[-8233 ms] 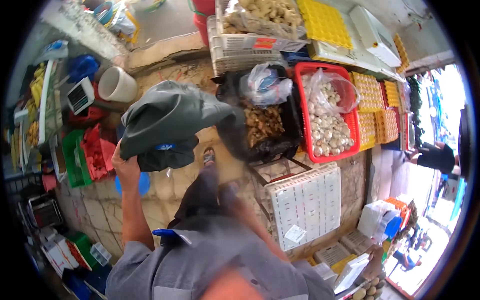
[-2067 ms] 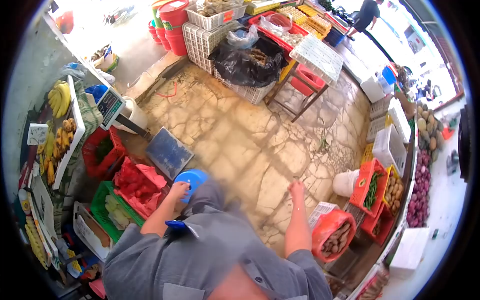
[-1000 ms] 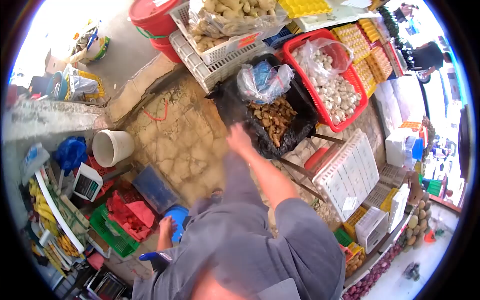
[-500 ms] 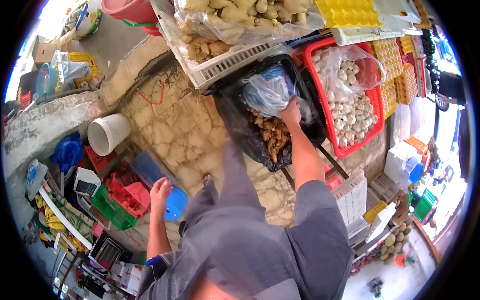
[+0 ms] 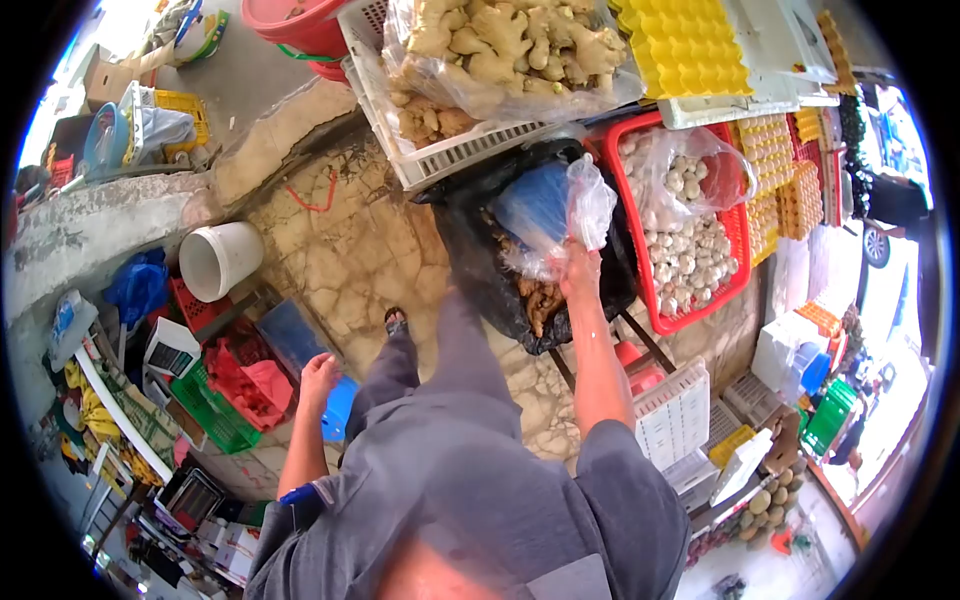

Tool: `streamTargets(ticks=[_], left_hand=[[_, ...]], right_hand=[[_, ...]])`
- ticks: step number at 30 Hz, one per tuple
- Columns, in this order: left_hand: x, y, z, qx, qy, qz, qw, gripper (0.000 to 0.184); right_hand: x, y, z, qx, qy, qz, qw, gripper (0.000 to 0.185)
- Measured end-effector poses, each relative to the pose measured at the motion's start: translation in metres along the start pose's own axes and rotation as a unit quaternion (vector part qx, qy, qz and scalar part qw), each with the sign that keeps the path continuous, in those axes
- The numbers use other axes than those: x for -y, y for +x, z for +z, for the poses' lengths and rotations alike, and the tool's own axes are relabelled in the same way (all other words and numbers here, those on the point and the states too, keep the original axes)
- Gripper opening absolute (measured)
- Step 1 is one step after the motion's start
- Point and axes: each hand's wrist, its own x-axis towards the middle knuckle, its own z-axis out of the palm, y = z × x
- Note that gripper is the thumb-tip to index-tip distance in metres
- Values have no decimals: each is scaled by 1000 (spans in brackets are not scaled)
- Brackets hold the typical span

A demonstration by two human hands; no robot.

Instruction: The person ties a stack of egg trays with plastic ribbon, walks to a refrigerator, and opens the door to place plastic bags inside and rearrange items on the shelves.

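Note:
My right hand (image 5: pixel 579 270) grips the gathered near edge of a clear plastic bag (image 5: pixel 592 205). The bag lies with a blue plastic bag (image 5: pixel 535 205) over a bin lined with a black plastic bag (image 5: pixel 460 225). Brown ginger-like roots (image 5: pixel 540 303) show below the bags, partly covered by them. Low on the left, my left hand (image 5: pixel 319 378) hangs with loosely bent fingers and nothing visible in it. It is nearest to a blue bucket (image 5: pixel 339 408), apart from the bin.
A red crate (image 5: pixel 742 262) of garlic stands right of the bin. Beyond it, a white crate (image 5: pixel 455 160) carries ginger (image 5: pixel 500 45). Yellow egg trays (image 5: pixel 690 45) are at the upper right. A white bucket (image 5: pixel 222 262) and a green basket (image 5: pixel 215 415) stand left.
My right hand has drawn the clear bag toward the right side of the bin, and more of the blue bag shows. A sandalled foot shows farther forward. My left hand stays low and empty.

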Motion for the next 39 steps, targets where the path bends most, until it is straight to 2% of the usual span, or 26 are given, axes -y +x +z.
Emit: streamTargets(ticks=[3, 6, 7, 8, 9, 10, 11, 12, 13, 14, 15, 17, 19, 20, 23, 25, 26, 28, 31, 32, 34, 36, 39], left_hand=[[-9, 9, -4, 15, 1, 17, 1000, 37], [-35, 17, 10, 61, 42, 105, 992, 44], [-56, 6, 26, 91, 60, 141, 984, 50], [-87, -16, 46, 119, 76, 178, 974, 56], [-137, -54, 59, 155, 198, 277, 928, 67], [-176, -84, 70, 177, 313, 365, 859, 78], [-182, -81, 77, 208, 330, 421, 819, 90], [-190, -77, 81, 234, 350, 473, 774, 102], [-221, -95, 83, 263, 409, 421, 766, 115], [-203, -73, 82, 236, 433, 514, 702, 116], [-207, -70, 78, 207, 422, 578, 667, 107], [-221, -53, 56, 183, 420, 634, 623, 103], [-253, -41, 10, 153, 407, 642, 632, 98], [-262, -39, -13, 141, 394, 642, 643, 96], [-298, -8, -68, 51, 275, 745, 606, 41], [-329, 1, -103, 19, 208, 765, 609, 24], [-346, 3, -119, 5, 175, 774, 609, 16], [-368, 22, -136, -8, 173, 753, 634, 13], [-410, 50, -165, -28, 129, 729, 672, 10], [-421, 61, -174, -45, 119, 716, 686, 9], [-444, 87, -195, -67, 75, 685, 722, 10], [-467, 87, -217, -98, 76, 664, 738, 14], [-511, 103, -248, -160, 70, 680, 712, 11]], right_hand=[[24, -58, 9, 42, -39, 51, 997, 29], [28, -126, 22, 48, 12, 99, 994, 28], [29, -152, 35, 39, 26, 112, 993, 28], [27, -171, 41, 71, 2, 126, 989, 27], [24, -187, 49, 107, -24, 142, 984, 27], [19, -206, 65, 102, -28, 123, 987, 27], [22, -219, 73, 139, -34, 200, 969, 28], [19, -233, 87, 136, -27, 207, 968, 29], [13, -246, 102, 131, -20, 214, 968, 29], [3, -258, 114, 167, -19, 214, 962, 31], [-4, -268, 125, 198, -15, 211, 957, 32], [-14, -289, 168, 244, -1, 210, 947, 35], [-10, -311, 224, 275, 11, 215, 937, 37], [-28, -311, 237, 290, -74, 149, 942, 40], [-31, -334, 322, 328, -127, 134, 927, 38], [-38, -329, 362, 367, -197, 31, 908, 33], [-28, -335, 391, 367, -190, 57, 909, 32], [-6, -347, 441, 377, -182, 72, 905, 34], [5, -325, 503, 404, -251, -10, 879, 40], [5, -314, 523, 390, -249, -18, 886, 42], [2, -275, 560, 400, -334, -172, 836, 36], [-3, -246, 608, 379, -224, -63, 895, 35], [-2, -213, 685, 458, -184, -86, 865, 46]])
